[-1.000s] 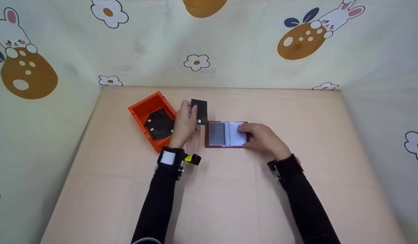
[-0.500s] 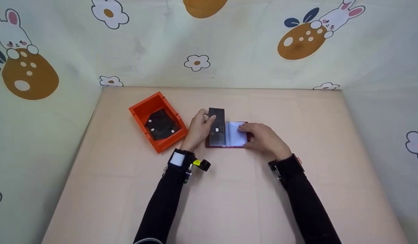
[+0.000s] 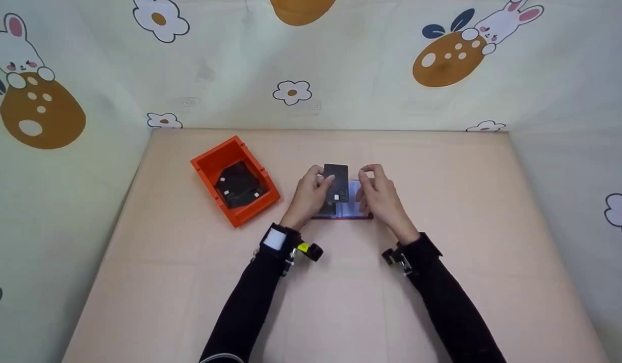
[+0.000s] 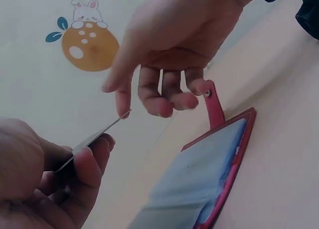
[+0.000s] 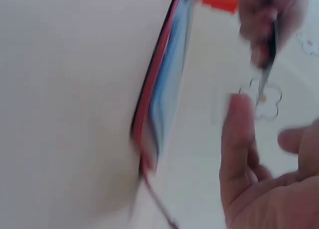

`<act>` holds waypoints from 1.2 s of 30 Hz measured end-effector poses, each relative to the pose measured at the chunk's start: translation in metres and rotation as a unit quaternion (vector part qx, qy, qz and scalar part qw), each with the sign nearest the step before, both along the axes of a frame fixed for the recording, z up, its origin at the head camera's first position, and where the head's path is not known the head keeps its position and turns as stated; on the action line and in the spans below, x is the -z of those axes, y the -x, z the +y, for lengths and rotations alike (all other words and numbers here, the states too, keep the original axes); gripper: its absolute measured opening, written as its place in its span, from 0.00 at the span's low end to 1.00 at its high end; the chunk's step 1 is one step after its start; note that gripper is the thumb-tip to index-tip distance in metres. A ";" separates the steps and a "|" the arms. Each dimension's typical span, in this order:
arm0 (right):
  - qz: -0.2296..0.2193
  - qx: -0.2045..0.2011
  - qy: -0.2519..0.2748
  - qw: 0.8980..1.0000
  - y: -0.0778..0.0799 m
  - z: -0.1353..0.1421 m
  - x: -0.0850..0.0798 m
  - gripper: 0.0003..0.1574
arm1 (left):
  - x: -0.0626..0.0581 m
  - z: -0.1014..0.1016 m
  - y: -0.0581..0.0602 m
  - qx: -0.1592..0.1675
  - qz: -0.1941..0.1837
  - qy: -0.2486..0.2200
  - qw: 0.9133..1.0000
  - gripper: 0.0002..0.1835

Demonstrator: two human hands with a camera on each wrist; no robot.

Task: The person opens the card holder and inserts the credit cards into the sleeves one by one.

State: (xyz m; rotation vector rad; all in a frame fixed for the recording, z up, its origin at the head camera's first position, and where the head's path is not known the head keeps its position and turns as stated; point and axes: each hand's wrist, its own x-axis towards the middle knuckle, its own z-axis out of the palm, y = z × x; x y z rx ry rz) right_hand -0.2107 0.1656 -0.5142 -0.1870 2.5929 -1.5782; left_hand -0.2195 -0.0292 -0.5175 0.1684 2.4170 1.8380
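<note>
My left hand (image 3: 306, 199) pinches a black card (image 3: 336, 181) with small white print between thumb and fingers. The card is raised above an open red card holder (image 4: 252, 120) with clear plastic sleeves, which lies on the table. A dark card (image 3: 329, 207) shows in the holder's left page, partly hidden by my left hand. Nothing is gripped by my right hand (image 3: 384, 199), whose fingers are loosely bent. In the left wrist view one of its fingertips is right at the card's far edge. The holder's snap strap (image 4: 214, 107) sticks out on its right side.
An orange-red box (image 3: 255, 212) stands at the left, with several black cards (image 3: 239, 186) inside. A patterned cloth wall (image 3: 230, 75) rises behind the table (image 3: 336, 302) and along both sides.
My left hand brought the card right from beside the box to the holder's left page, then lifted it further right. My right hand left the holder's right page and came up near the card.
</note>
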 end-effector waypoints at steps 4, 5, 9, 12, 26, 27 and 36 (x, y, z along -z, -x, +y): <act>-0.046 0.047 0.044 0.997 -0.007 -0.016 0.006 0.23 | 0.002 0.014 -0.004 0.021 -0.003 -0.006 1.000 0.07; -0.043 0.056 0.042 0.997 -0.009 -0.019 0.008 0.21 | 0.002 0.017 -0.005 0.026 -0.002 -0.008 1.000 0.07; -0.011 0.086 0.019 0.996 -0.008 -0.025 0.014 0.17 | 0.004 0.022 -0.010 0.045 -0.009 -0.021 0.999 0.08; -0.005 0.085 0.019 0.996 -0.007 -0.026 0.016 0.15 | 0.004 0.022 -0.011 0.053 -0.020 -0.022 0.998 0.08; -0.051 0.050 0.054 0.996 -0.006 -0.024 0.014 0.12 | 0.005 0.010 -0.007 0.071 -0.004 0.080 0.994 0.13; -0.043 0.050 0.047 0.997 -0.006 -0.023 0.014 0.12 | 0.005 0.007 -0.006 0.077 0.004 0.089 0.993 0.13; -0.023 0.090 0.017 0.996 0.002 -0.012 0.015 0.10 | 0.000 -0.034 0.002 0.149 0.020 0.284 0.947 0.48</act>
